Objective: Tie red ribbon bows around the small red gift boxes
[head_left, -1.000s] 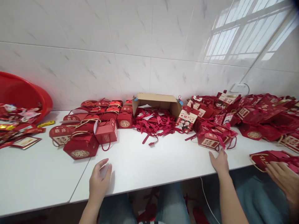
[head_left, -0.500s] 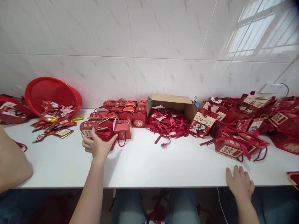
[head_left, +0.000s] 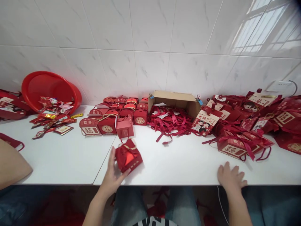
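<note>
A small red gift box (head_left: 129, 156) with a thin cord tied at its top is tilted near the table's front edge. Fingers and thumb of my left hand (head_left: 113, 174) grip it from the left and front. Just behind it stand several similar red boxes (head_left: 107, 125) in rows, one of them with a red cord handle. Over at the right, my right hand (head_left: 230, 179) rests at the table's front edge, fingers spread, holding nothing. Closest to that hand are red boxes tied with ribbon (head_left: 231, 147).
An open cardboard box (head_left: 174, 95) spills red ribbons (head_left: 170, 121) at the back middle. To the left, a tipped red basin (head_left: 47, 84) holds wrapped sweets (head_left: 53, 121). Another person's arm (head_left: 11, 164) reaches in from the left. A tiled wall (head_left: 150, 28) closes off the back.
My left hand has drawn one red box out of the front of the group, toward me and to the right. My right hand has shifted slightly left, its fingers spreading.
</note>
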Available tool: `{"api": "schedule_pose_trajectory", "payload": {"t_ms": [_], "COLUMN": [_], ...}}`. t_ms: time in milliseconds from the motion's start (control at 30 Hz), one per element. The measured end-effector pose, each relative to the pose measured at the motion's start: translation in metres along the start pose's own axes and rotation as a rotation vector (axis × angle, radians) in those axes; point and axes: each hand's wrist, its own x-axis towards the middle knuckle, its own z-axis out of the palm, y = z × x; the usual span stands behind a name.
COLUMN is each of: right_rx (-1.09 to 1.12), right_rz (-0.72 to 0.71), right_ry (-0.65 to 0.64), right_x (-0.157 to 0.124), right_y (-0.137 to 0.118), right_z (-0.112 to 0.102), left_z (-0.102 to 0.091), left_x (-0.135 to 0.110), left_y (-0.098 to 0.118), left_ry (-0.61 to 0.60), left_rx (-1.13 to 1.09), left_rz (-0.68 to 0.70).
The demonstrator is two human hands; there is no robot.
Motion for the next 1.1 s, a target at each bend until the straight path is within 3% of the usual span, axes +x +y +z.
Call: {"api": "schedule_pose_trajectory", "payload": {"t_ms": [67, 133, 200, 300, 400, 500, 700, 1000, 1033, 1100], "right_rx": [0.042, 0.186, 0.387, 0.549, 0.582, 0.581, 0.663, 0.876, 0.901, 0.977], "right_rz": [-0.070, -0.305, -0.542, -0.758, -0.827, -0.803, -0.728, -0.572, -0.506, -0.369], "right_ry": [-0.082, -0.186, -0.233, -0.156, -0.156, -0.140, -0.011, 0.330, 0.325, 0.194], "right_x": [-0.008, -0.014, -0.014, -0.005, 0.006, 0.013, 0.016, 0.028, 0.031, 0.039], "right_y": [-0.030, -0.064, -0.101, -0.156, -0.201, -0.227, -0.229, -0.187, -0.180, -0.167], "right_z": [0.002, 0.002, -0.001, -0.006, -0.005, 0.004, 0.003, -0.071, -0.079, -0.088], "left_z": [0.015, 0.026, 0.030, 0.030, 0.029, 0.029, 0.027, 0.028, 0.028, 0.028], "left_x": [-0.007, -0.007, -0.005, -0.004, -0.005, -0.006, -0.005, -0.005, -0.005, -0.005], "left_y": [0.005, 0.005, 0.004, 0.003, 0.004, 0.006, 0.006, 0.005, 0.005, 0.005], "left_ry": [-0.178, -0.280, -0.295, -0.286, -0.277, -0.264, -0.279, -0.278, -0.278, -0.278], "left_rx": [-0.045, 0.023, 0.115, 0.182, 0.199, 0.204, 0.212, 0.213, 0.215, 0.215], "left_rz": [-0.002, -0.025, -0.038, 0.022, 0.084, 0.112, 0.115, 0.090, 0.088, 0.089]}}
